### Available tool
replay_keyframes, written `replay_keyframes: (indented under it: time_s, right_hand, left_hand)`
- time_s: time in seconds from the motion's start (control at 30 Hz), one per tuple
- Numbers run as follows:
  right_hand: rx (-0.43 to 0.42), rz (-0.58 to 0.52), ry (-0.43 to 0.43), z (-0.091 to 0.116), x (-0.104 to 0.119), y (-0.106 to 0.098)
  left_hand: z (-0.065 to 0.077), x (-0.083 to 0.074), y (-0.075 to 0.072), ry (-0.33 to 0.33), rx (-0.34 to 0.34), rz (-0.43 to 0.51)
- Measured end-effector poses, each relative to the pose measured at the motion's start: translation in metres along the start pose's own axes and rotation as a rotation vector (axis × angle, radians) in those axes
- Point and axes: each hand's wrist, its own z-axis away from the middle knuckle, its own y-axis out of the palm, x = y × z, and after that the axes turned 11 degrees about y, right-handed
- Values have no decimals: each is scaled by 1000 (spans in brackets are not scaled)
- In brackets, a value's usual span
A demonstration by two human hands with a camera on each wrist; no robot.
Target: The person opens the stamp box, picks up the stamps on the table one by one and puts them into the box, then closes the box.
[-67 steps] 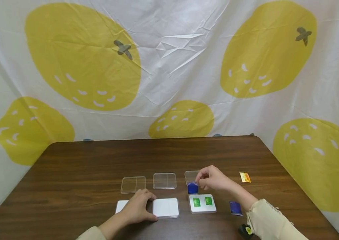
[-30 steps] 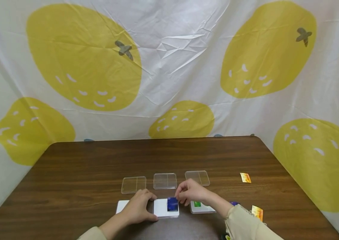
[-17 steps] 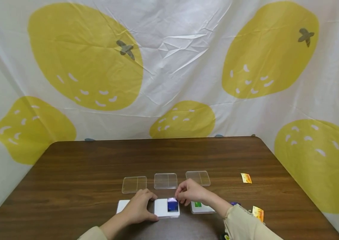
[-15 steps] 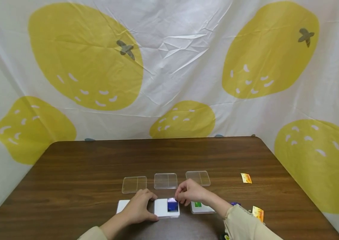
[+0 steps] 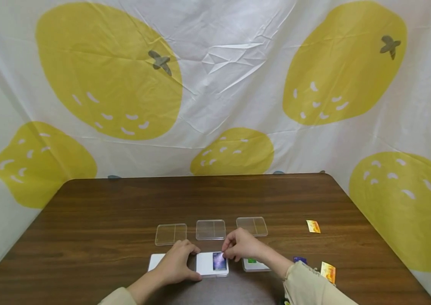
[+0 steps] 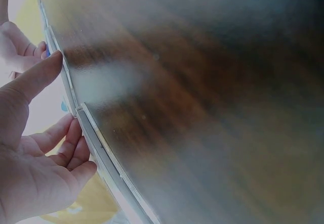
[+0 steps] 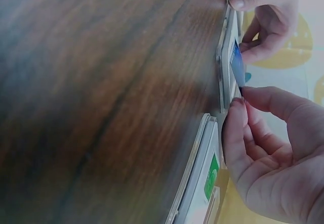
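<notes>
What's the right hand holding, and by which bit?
The right hand pinches the blue card by its right edge, near the far corner.

A white cloth, printed with 5 yellow fruits, hangs behind a dark brown wood-grain table with 2 rounded far corners. Dark stem marks appear on the 2 upper fruits; creases catch the light between them. Pale reflections lie on the table.
</notes>
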Motion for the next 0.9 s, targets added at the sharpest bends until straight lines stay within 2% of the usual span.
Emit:
replay_keyframes:
  time_s: [0.27,0.43,0.9]
  right_hand:
    - [-78,150,-66,0,2,3]
    - [-110,206,-88,1,5,4]
    - [-152,257,-125,1,3,5]
  left_hand:
    - [0,-1,-1,-6,6,12]
    - [0,-2,-1,-10,10,12]
    - [0,-1,0,-8,12,11]
